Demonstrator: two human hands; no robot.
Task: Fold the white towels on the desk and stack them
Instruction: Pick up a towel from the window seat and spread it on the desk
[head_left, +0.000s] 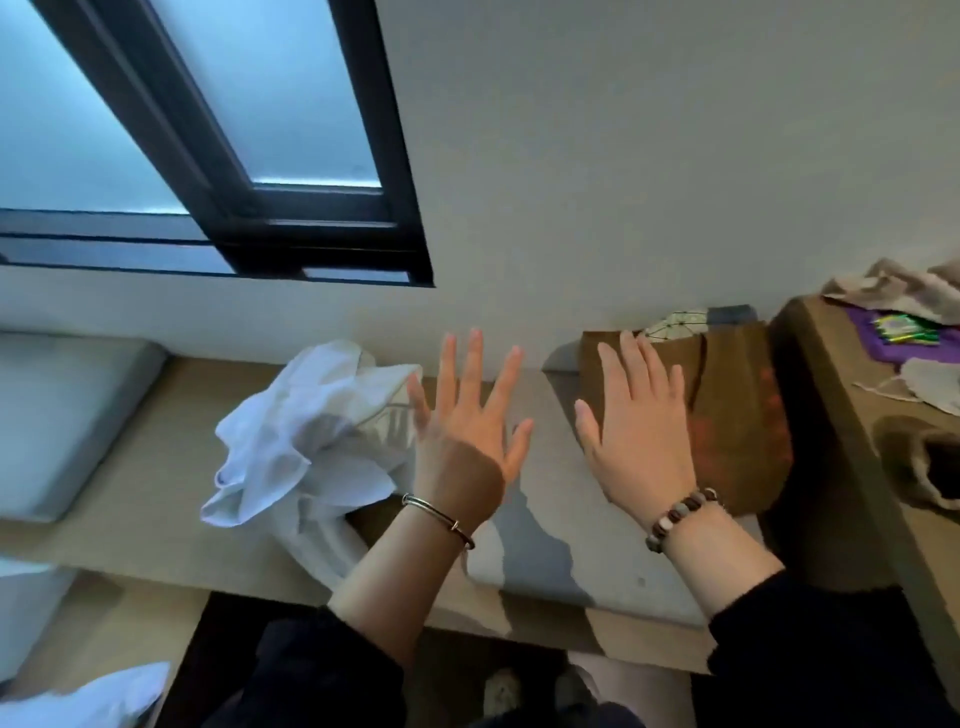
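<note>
A crumpled heap of white towels (306, 441) lies on the light wooden desk (150, 499), left of centre, with part of it trailing toward the front edge. My left hand (467, 431) is raised above the desk just right of the heap, palm down, fingers spread, holding nothing. My right hand (636, 431) hovers further right with its fingers apart, also empty, in front of a brown paper bag (737, 415). A thin metal bangle is on my left wrist and a bead bracelet on my right.
A grey cushion (57, 421) rests at the desk's left end. The brown bag stands against the wall. A higher wooden table (841, 415) at the right carries cloth scraps, a purple item and a small pouch. A dark-framed window (249, 171) is above.
</note>
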